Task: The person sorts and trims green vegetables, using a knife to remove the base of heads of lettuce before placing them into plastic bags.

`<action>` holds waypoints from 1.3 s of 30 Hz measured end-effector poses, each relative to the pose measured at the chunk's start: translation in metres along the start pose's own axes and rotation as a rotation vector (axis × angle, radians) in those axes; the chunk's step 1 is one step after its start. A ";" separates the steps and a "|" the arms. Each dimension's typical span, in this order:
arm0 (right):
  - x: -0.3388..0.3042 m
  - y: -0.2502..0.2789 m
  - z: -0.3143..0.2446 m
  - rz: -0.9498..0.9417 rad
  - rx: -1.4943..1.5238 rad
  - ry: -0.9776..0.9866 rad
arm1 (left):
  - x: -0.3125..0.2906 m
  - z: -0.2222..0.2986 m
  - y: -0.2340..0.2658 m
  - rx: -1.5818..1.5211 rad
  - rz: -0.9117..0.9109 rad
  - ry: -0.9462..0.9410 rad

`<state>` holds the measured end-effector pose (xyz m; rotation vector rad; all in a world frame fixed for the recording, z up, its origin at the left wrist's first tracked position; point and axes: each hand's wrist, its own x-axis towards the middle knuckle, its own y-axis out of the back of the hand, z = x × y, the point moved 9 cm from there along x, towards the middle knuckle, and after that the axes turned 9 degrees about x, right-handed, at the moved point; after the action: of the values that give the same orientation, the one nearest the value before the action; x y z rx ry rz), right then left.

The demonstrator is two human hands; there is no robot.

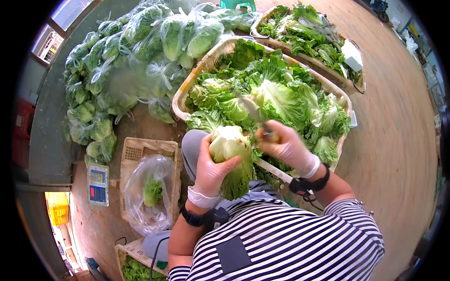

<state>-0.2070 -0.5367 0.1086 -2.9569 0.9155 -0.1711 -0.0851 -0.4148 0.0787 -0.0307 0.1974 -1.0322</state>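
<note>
Left fingers [205,147] around 1 pale-green lettuce head [231,147]

A striped shirt [300,239], translucent gloves [291,152] and black wrist straps [193,217] are worn.

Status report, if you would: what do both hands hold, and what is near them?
Left hand: gripping lettuce, pale end forward. Right hand: holding knife, blade blurred. Crate of greens close beyond both.

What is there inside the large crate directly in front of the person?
Loose leafy greens fill the crate; the right hand and blurred knife hide some. Its floor is covered, so unseen.
</note>
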 end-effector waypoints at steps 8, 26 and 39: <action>0.034 -0.039 -0.014 -0.157 -0.291 0.045 | -0.004 0.000 0.021 0.038 -0.010 0.033; 0.012 -0.069 0.071 -0.015 0.463 -0.447 | -0.022 -0.021 0.030 -0.335 -0.238 -0.003; 0.009 -0.045 -0.023 -0.351 -0.988 0.352 | -0.035 -0.044 0.053 -0.325 0.030 0.135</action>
<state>-0.1776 -0.5051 0.1357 -4.1077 0.5793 -0.3387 -0.0651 -0.3547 0.0342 -0.2528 0.4856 -0.9645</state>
